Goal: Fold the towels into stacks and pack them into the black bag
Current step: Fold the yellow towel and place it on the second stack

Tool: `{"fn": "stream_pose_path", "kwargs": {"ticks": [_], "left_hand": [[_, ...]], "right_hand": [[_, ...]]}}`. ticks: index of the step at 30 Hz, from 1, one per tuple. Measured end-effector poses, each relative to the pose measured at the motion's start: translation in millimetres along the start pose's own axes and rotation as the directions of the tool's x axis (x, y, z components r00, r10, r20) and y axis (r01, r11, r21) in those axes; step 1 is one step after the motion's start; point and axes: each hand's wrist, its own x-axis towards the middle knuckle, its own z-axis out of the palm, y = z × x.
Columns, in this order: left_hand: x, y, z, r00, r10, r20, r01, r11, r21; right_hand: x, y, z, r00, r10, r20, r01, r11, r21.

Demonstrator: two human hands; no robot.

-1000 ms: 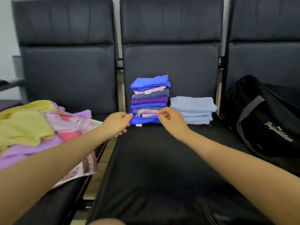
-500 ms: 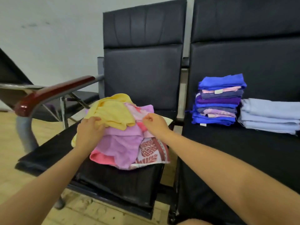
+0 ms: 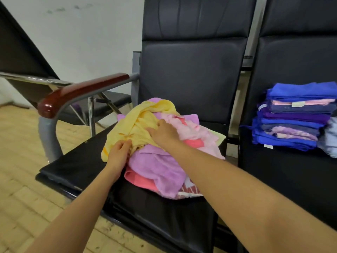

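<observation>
A loose pile of unfolded towels lies on the left black seat [image 3: 76, 167]: a yellow towel [image 3: 140, 123] on top, a lilac towel [image 3: 160, 167] in front, pink ones [image 3: 193, 132] behind. My left hand [image 3: 118, 154] grips the near edge of the yellow towel. My right hand [image 3: 162, 132] lies on the yellow towel where it meets the pink ones, its fingers curled into the cloth. On the middle seat at the right stands a folded stack of blue and purple towels [image 3: 293, 115]. A pale blue folded stack [image 3: 330, 139] shows at the frame's edge. The black bag is out of view.
A red-brown wooden armrest [image 3: 80, 92] on a grey metal leg [image 3: 47, 136] borders the left seat. Beyond it is a wooden floor [image 3: 21, 179] and another dark chair. The black seat backs [image 3: 191, 70] rise behind the pile.
My view swung left from the folded stacks to the loose pile. Both hands left the blue stack and came onto the yellow towel; the right hand moved from the pink cloth onto the yellow.
</observation>
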Motion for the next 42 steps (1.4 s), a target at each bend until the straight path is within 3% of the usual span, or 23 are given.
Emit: {"fn": "stream_pose_path", "kwargs": {"ticks": [4,7,9,11,14,19,23,29,33,35,37,42], "left_hand": [[-4.0,2.2,-2.1,0.999,0.027,0.018,-0.027,1.0,0.004],[-9.8,9.3,-6.1,0.999,0.012,0.04,-0.011,1.0,-0.008],[-13.5,16.4,-11.1,0.999,0.008,0.046,-0.007,1.0,-0.027],[-18.8,28.9,-17.1,0.999,0.042,0.024,-0.042,0.999,-0.013],[-29.4,58.0,-21.7,0.992,0.123,-0.041,-0.124,0.992,-0.009],[-60.0,129.5,-7.8,0.963,0.245,-0.114,-0.256,0.963,-0.088],[-78.9,184.3,29.0,0.959,0.282,0.007,-0.281,0.956,-0.082],[-141.7,252.0,123.6,0.951,0.24,0.197,-0.116,0.863,-0.491],[-195.2,278.5,184.9,0.831,0.258,0.493,0.217,0.666,-0.713],[-221.3,285.7,214.3,0.754,0.283,0.593,0.308,0.645,-0.699],[-242.9,283.4,242.0,0.698,0.3,0.651,0.313,0.69,-0.653],[-264.1,241.8,282.1,0.657,0.18,0.732,0.322,0.811,-0.488]], "right_hand": [[-2.5,0.4,-12.5,0.998,-0.038,0.043,0.032,0.993,0.115],[-7.2,-5.9,-32.1,0.994,-0.04,0.102,-0.001,0.929,0.371],[-11.9,-17.2,-51.7,0.986,0.025,0.166,-0.126,0.764,0.633],[-16.2,-26.7,-74.0,0.972,0.055,0.23,-0.225,0.518,0.825],[-24.5,-36.2,-118.1,0.98,0.005,0.198,-0.194,0.222,0.956],[-49.4,-40.9,-210.1,0.998,-0.052,0.034,-0.036,-0.027,0.999],[-73.7,-34.6,-279.8,0.996,-0.048,-0.069,0.06,-0.172,0.983],[-127.5,0.3,-365.5,0.977,0.051,-0.209,0.214,-0.157,0.964],[-163.9,46.7,-388.9,0.959,0.167,-0.228,0.233,-0.01,0.972],[-182.6,80.7,-392.3,0.948,0.205,-0.243,0.237,0.053,0.97],[-202.3,116.9,-391.2,0.938,0.262,-0.227,0.216,0.073,0.974],[-239.0,220.8,-379.5,0.834,0.524,-0.173,0.106,0.154,0.982]]}}
